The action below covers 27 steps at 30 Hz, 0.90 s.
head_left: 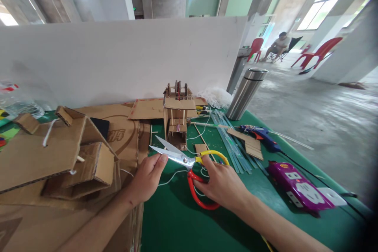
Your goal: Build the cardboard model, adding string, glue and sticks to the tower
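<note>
My right hand (pixel 224 183) has its fingers through the yellow and red handles of a pair of scissors (pixel 185 160). The blades are spread apart and point left. My left hand (pixel 148 177) is closed in a pinch close to the lower blade. White string (pixel 174 176) shows on both sides of this hand and seems to run through its fingers; the pinch itself is partly hidden. Beyond the blades stands a small cardboard tower (pixel 178 116) with sticks inside and upright discs on top. Left of my left hand lies a larger cardboard structure (pixel 53 151).
Clear plastic glue sticks (pixel 228 139) lie right of the tower, near a blue glue gun (pixel 261 136). A purple power strip (pixel 299 187) sits at the table's right edge. A steel flask (pixel 246 94) and tangled white string (pixel 217 97) stand behind. A person (pixel 279 45) sits far off.
</note>
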Tool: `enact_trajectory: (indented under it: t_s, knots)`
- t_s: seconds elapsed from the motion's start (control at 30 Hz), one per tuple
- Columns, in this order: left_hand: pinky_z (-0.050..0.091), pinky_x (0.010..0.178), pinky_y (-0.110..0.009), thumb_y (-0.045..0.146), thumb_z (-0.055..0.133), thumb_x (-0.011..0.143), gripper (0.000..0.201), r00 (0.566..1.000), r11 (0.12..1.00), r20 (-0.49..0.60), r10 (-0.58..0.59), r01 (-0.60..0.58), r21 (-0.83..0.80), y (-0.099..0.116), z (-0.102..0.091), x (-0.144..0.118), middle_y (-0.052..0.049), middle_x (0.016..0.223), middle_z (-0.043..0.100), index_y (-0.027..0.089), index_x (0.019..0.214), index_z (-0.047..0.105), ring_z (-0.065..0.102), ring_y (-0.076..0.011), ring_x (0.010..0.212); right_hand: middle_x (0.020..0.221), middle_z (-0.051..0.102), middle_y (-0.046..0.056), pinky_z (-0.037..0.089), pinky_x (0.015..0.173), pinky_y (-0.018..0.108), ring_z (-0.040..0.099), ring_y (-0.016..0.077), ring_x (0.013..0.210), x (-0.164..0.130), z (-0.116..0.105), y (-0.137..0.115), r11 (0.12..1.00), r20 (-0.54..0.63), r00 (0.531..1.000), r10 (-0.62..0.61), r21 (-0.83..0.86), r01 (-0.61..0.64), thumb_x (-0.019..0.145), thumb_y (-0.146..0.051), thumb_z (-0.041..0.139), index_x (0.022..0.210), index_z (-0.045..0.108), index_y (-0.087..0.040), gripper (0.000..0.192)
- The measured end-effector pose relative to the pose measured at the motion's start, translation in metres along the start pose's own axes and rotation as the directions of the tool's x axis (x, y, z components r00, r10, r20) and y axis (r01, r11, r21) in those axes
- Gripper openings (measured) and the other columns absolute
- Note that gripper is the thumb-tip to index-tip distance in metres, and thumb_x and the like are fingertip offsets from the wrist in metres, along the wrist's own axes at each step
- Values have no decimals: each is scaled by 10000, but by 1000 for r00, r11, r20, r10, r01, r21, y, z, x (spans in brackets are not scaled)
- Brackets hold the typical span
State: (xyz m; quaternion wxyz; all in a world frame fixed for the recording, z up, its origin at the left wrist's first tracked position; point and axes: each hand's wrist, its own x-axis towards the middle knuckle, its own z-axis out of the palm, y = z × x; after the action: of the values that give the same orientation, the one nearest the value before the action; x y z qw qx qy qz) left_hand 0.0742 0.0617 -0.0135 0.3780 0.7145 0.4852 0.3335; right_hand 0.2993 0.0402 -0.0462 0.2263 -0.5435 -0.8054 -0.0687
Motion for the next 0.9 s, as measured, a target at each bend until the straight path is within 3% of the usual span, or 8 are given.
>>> enact_trajectory:
  t_s: [0.3, 0.5, 0.73, 0.9]
  knots:
    - [337, 500, -285, 597, 289, 965, 501, 1000, 1000, 17, 13, -13, 27, -1, -1, -1, 40, 557, 381, 234, 626, 355, 413, -148, 542, 737, 705, 64, 310, 483, 279, 691, 254, 622, 2, -2, -2, 997, 46, 996, 72, -40, -70, 768, -322, 571, 953, 482, -187, 247]
    - [349, 527, -298, 598, 268, 972, 514, 999, 997, 41, 30, -33, 64, 0, -2, -2, 30, 549, 409, 237, 623, 377, 438, -164, 564, 819, 672, 81, 378, 538, 306, 681, 278, 749, 5, -10, -5, 995, 65, 993, 94, -50, -90, 763, -380, 600, 882, 454, -208, 254]
    - [376, 564, -315, 573, 285, 977, 505, 999, 994, 48, 25, -30, 101, 2, -2, -5, 18, 537, 430, 242, 612, 399, 477, -189, 598, 810, 660, 73, 389, 545, 309, 666, 269, 744, 5, -8, -6, 996, 12, 998, 69, -59, -69, 762, -380, 595, 904, 457, -213, 260]
    - [424, 684, -337, 458, 345, 984, 410, 998, 985, 44, 46, -53, 165, -3, -1, -6, -13, 660, 567, 231, 686, 509, 554, -211, 711, 799, 669, 73, 395, 540, 311, 680, 272, 734, 4, -6, -7, 997, 9, 999, 46, -69, -45, 775, -411, 600, 910, 453, -214, 280]
